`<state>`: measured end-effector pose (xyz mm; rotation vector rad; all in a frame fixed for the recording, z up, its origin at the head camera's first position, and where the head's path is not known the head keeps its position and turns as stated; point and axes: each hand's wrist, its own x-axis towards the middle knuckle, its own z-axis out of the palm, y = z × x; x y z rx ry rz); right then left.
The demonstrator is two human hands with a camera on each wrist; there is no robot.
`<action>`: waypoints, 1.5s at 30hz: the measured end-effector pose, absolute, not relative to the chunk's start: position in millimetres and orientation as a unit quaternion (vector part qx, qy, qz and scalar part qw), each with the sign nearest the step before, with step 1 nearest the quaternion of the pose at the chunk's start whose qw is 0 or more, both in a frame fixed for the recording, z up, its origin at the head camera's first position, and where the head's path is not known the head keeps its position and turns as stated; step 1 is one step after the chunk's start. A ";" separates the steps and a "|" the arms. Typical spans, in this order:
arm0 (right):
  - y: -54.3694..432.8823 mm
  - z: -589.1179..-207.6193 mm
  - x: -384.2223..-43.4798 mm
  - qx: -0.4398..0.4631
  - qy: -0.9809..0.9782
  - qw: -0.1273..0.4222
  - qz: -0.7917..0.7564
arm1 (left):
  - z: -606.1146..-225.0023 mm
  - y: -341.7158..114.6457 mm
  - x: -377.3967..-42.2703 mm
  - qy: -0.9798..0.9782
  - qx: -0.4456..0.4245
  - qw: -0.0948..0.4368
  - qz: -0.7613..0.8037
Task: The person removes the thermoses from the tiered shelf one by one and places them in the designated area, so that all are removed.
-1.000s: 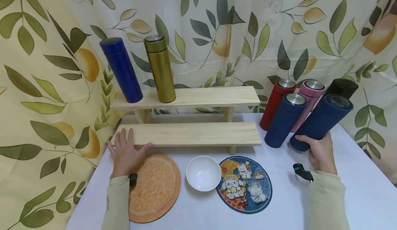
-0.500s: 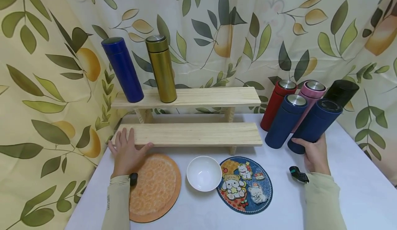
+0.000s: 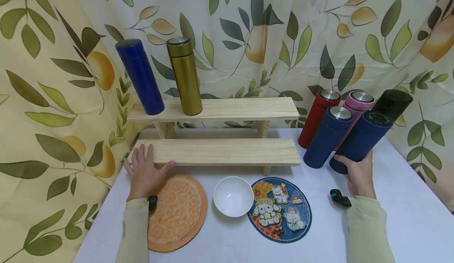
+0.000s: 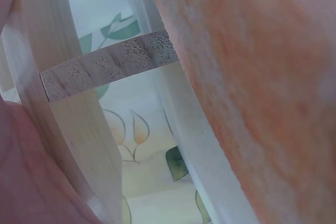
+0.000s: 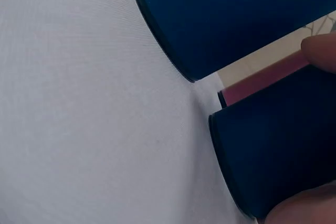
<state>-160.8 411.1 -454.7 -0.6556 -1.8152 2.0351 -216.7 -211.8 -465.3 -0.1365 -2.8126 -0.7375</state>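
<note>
My right hand grips the base of a dark blue flask at the right of the table; the right wrist view shows the same flask with fingertips on it. Beside it stand another dark blue flask, a red one, a pink one and a black one. My left hand rests flat with straight fingers against the left end of the lower wooden shelf. A blue flask and a gold flask stand on the upper shelf.
An orange round mat, a white bowl and a cartoon-print mat lie in front of the shelf. A leaf-print curtain closes off the back and left. White table extends to the right.
The dark blue flask in my right hand has shifted slightly left and stands a little more upright. My left hand has stayed where it was.
</note>
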 end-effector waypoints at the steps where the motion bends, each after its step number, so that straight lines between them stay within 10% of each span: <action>1: 411.1 -454.2 -161.3 -0.231 -0.640 0.167 0.714 | -465.7 -212.1 -217.3 -0.960 -0.047 0.117 -0.252; 21: 407.1 -431.5 -155.9 -0.284 -0.689 0.146 0.651 | -465.5 -212.9 -218.2 -0.957 -0.052 0.123 -0.257; 45: 361.6 -335.0 -122.7 -0.097 -0.644 0.408 0.640 | -466.4 -212.7 -218.1 -0.960 -0.043 0.111 -0.255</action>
